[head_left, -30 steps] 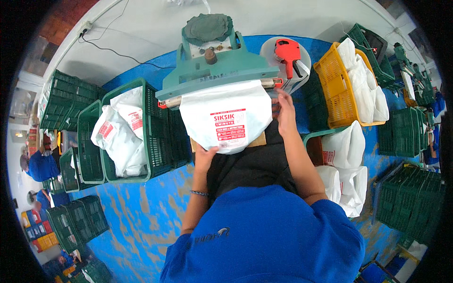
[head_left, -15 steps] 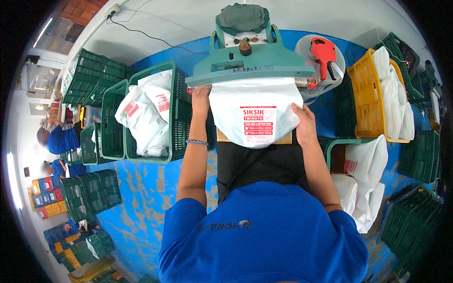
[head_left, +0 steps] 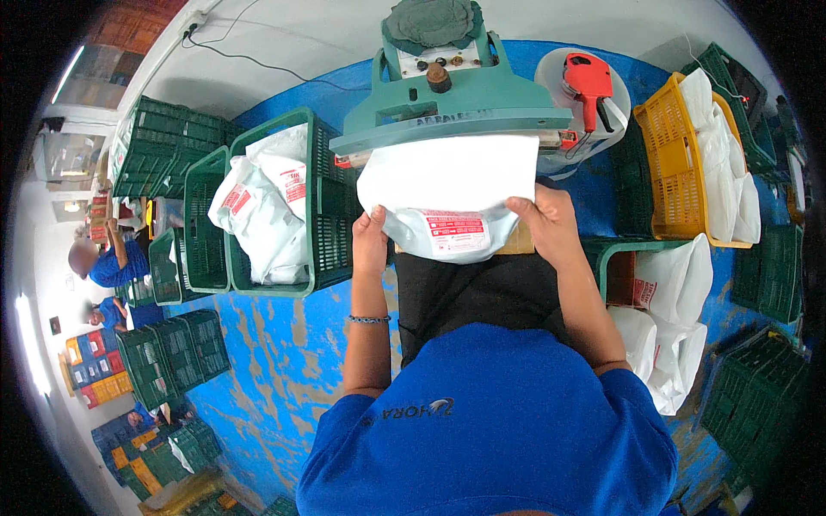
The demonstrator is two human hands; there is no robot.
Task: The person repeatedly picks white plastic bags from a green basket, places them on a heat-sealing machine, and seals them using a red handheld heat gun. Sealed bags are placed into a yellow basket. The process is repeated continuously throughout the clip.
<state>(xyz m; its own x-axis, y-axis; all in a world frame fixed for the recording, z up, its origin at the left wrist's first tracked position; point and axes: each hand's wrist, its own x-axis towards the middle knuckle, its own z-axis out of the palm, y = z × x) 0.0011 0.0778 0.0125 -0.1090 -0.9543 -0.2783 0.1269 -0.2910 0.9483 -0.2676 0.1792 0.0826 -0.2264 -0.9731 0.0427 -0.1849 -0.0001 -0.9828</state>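
A white plastic bag (head_left: 447,176) with red print lies in front of the jaw of a green bag sealing machine (head_left: 430,112). Its upper edge meets the jaw; whether the edge is clamped I cannot tell. My left hand (head_left: 370,236) pinches the bag's left side between thumb and fingers. On the opposite side, my right hand (head_left: 551,222) grips the edge, thumb on top. Between the hands the bag bulges and creases across the middle, so part of the print is hidden. Its rounded lower end rests over a brown board (head_left: 514,242) close to my lap.
At left stands a green crate (head_left: 320,206) of filled white bags (head_left: 267,206). A red tape dispenser-like tool (head_left: 588,86) lies on a round whitish container at right. Beyond are a yellow crate (head_left: 671,163) and a green crate (head_left: 606,267) with white bags. People work far left.
My left hand has left the jaw's left end and come down to the bag's side. My right hand has shifted slightly lower. The bag's middle now bulges and folds.
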